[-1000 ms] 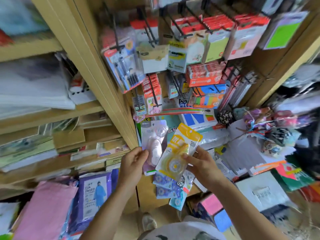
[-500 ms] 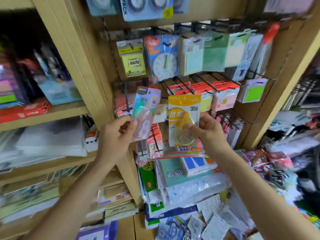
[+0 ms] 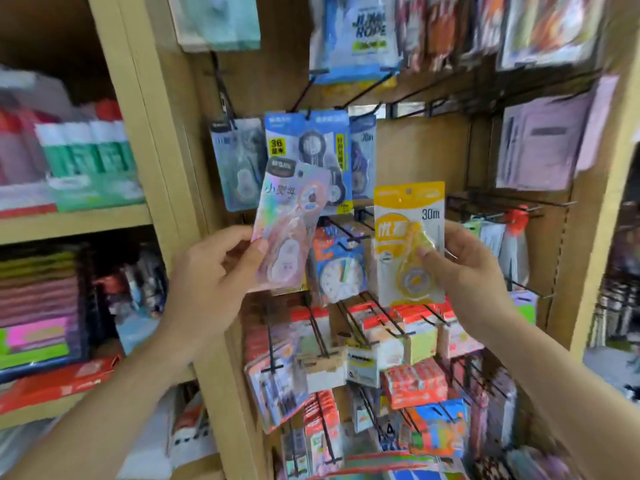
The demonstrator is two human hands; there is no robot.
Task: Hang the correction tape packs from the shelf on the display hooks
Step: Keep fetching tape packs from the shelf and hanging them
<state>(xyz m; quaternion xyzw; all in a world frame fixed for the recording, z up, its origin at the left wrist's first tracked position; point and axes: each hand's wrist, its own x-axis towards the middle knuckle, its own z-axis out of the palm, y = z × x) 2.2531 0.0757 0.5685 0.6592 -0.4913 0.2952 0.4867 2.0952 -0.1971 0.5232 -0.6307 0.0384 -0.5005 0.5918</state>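
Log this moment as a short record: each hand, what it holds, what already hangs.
left hand: grips the pink iridescent correction tape pack by its lower left side, pack tilted
right hand: pinches the yellow correction tape pack, marked 30m, upright
already hung: blue correction tape packs on display hooks, behind the pink pack
task state: neither held pack is on a hook yet

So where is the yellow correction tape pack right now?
Head view, right of centre: the right hand pinches the yellow pack upright, just right of the hanging clock pack.
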